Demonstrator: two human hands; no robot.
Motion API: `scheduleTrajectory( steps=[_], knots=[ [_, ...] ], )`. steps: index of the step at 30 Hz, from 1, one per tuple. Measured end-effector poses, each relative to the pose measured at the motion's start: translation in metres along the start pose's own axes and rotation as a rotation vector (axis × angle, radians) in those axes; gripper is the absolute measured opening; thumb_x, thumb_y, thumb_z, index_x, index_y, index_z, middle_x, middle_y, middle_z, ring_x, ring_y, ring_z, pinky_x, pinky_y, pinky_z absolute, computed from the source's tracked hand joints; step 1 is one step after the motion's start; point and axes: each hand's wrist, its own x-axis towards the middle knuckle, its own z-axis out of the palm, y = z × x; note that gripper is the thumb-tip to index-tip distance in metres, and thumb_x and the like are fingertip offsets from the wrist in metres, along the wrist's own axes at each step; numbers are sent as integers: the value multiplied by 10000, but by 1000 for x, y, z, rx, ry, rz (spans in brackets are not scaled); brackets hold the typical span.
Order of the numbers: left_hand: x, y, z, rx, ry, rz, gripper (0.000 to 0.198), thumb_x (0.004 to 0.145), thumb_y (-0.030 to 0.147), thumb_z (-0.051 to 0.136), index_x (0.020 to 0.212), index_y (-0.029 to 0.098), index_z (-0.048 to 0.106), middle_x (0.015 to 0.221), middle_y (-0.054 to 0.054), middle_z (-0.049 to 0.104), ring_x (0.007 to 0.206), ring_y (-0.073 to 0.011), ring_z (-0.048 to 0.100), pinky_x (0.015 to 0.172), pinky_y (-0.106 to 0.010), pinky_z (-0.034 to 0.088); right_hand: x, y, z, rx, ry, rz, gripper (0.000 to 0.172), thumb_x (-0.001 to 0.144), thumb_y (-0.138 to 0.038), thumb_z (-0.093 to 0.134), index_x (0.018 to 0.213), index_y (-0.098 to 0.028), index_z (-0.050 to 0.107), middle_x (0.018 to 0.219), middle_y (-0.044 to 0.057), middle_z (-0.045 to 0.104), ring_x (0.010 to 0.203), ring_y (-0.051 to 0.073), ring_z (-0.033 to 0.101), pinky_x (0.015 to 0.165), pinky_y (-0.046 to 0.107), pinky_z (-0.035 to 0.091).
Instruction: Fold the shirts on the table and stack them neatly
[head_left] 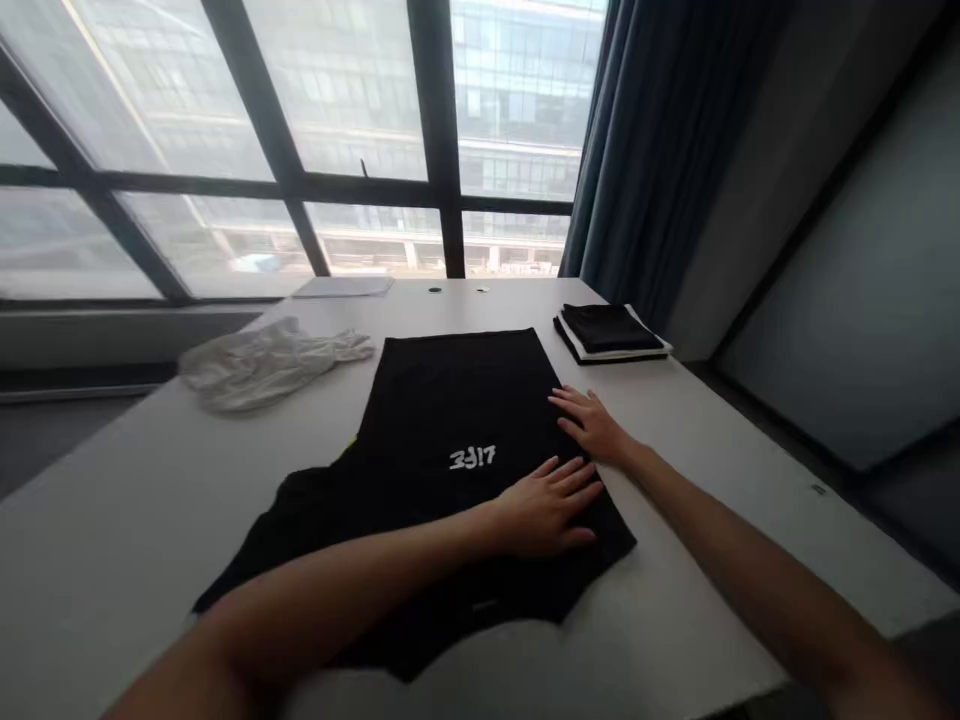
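A black T-shirt (457, 395) with a white printed word, upside down from here, lies on the white table (697, 570). Its hem points toward the window and its neckline toward me. The sleeve on the left is spread out, while the right side forms a straighter edge, apparently folded in. My left hand (547, 508) rests flat on the shirt right of the print, fingers spread. Farther along, my right hand (592, 425) lies with fingers stretched over the shirt's right edge. Neither hand grips anything.
A crumpled pale grey cloth (262, 365) lies on the table's left. Folded black and white garments (611, 335) are stacked at the back right. Near the window, a flat whitish sheet (345, 287) and two small items lie at the far edge. A dark curtain (660, 140) hangs right.
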Motion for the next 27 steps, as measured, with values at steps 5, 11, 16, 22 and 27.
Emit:
scheduleTrajectory(
  steps=[5, 11, 16, 22, 27],
  knots=[
    [1, -2, 0, -11, 11, 22, 762, 1036, 584, 356, 1617, 120, 193, 1661, -163, 215, 1556, -276, 147, 1259, -503, 121, 3, 6, 12, 14, -42, 90, 541, 986, -366, 514, 1516, -279, 453, 1593, 99, 408, 1511, 285, 290, 1196, 647, 162],
    [1, 3, -5, 23, 48, 5, 689, 1046, 552, 373, 1553, 85, 357, 1626, -185, 310, 1532, -279, 243, 1258, -446, 173, 7, 11, 10, 99, -28, 111, 443, 1019, -292, 444, 1451, -289, 541, 1569, 84, 448, 1497, 265, 326, 1203, 631, 169],
    [1, 9, -12, 73, 76, 52, 569, 1052, 503, 401, 1444, 108, 518, 1556, -173, 451, 1467, -279, 395, 1234, -424, 264, 8, 11, 10, 123, -12, 114, 423, 994, -250, 498, 1404, -285, 593, 1559, 88, 460, 1489, 276, 343, 1204, 632, 170],
    [2, 7, -14, 78, 90, 55, 513, 1060, 474, 395, 1414, 138, 554, 1530, -133, 500, 1421, -260, 465, 1212, -373, 318, 7, 14, 12, 173, 41, 96, 411, 964, -261, 558, 1369, -279, 625, 1519, 92, 511, 1463, 292, 389, 1203, 632, 194],
    [1, 3, -9, 29, 94, 35, 550, 1052, 477, 421, 1494, 153, 470, 1578, -136, 434, 1474, -262, 384, 1234, -418, 276, 6, 19, 15, 180, 163, 69, 432, 915, -291, 641, 1344, -230, 646, 1447, 119, 581, 1384, 284, 494, 1186, 517, 335]
  ],
)
